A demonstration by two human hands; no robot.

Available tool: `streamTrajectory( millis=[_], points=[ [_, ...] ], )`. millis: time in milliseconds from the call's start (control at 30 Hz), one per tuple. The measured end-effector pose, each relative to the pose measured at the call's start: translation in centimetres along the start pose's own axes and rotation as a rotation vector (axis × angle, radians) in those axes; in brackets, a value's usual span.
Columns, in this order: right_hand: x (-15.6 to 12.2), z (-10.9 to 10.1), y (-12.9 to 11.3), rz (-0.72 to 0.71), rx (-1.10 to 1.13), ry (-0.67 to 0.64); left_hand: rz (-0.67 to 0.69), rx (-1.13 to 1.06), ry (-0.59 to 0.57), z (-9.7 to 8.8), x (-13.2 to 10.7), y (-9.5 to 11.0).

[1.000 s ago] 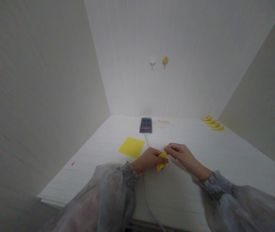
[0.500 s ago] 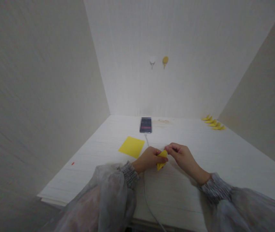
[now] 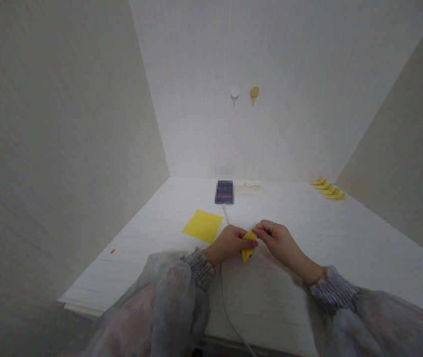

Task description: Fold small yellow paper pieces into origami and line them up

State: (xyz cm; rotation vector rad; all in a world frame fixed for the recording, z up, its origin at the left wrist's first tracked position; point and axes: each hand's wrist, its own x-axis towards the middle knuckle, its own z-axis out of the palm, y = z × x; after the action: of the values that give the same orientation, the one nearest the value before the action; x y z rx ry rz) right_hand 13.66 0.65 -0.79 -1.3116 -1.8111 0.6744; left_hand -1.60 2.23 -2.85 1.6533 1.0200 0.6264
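At the bottom of the frame, two sheer grey sleeves with gathered cuffs reach inward, the left sleeve point(image 3: 174, 287) from the lower left and the right sleeve point(image 3: 390, 312) from the lower right corner. Between them, a thin pale cable point(image 3: 224, 302) runs down to the bottom edge across a white table point(image 3: 152, 223).

Just below and right of the centre, the left hand point(image 3: 234, 240) is clamped on a small piece of folded yellow paper point(image 3: 247, 254), thumb across its front, a pointed end showing below. The right hand point(image 3: 274, 235) has its thumb and forefinger drawn together at the paper's upper corner; whether they pinch it is too small to tell.

Toward the lower left lies a tiny red-orange scrap point(image 3: 112, 251). A flat yellow sheet point(image 3: 203, 226) lies near the left hand, left of the cable.

Farther back, near the centre, a dark phone-like device point(image 3: 225, 192) has a pixelated screen, with the cable at its near end. Brownish marks point(image 3: 251, 187) spot the table to its right. At centre right, small folded yellow pieces point(image 3: 329, 190) stand in a slanting row.

Behind rises a pale wall point(image 3: 204, 134); at upper centre it bears a white hook point(image 3: 234, 94) and, to its right, a yellow hook point(image 3: 254, 92).
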Motion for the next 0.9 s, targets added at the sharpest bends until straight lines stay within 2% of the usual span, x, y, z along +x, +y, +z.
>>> streamTrajectory(
  millis=[167,400,567,733,900],
  points=[
    [0.02,0.12,-0.17,-0.014,-0.077,0.043,0.014,-0.009,-0.002,-0.11,0.07,0.08],
    [-0.07,0.02,-0.24,0.009,-0.036,-0.057,0.001,-0.027,0.047,-0.09,0.10,-0.02],
    [-0.09,-0.07,-0.40,0.008,-0.032,-0.058,0.010,-0.046,0.062,-0.04,0.07,0.00],
    [-0.06,-0.27,0.12,0.011,-0.022,-0.036,-0.020,-0.289,-0.041,0.04,0.01,0.24],
    [-0.11,-0.18,0.15,-0.005,-0.024,-0.026,-0.040,-0.351,-0.024,-0.05,-0.01,0.39]
  ],
)
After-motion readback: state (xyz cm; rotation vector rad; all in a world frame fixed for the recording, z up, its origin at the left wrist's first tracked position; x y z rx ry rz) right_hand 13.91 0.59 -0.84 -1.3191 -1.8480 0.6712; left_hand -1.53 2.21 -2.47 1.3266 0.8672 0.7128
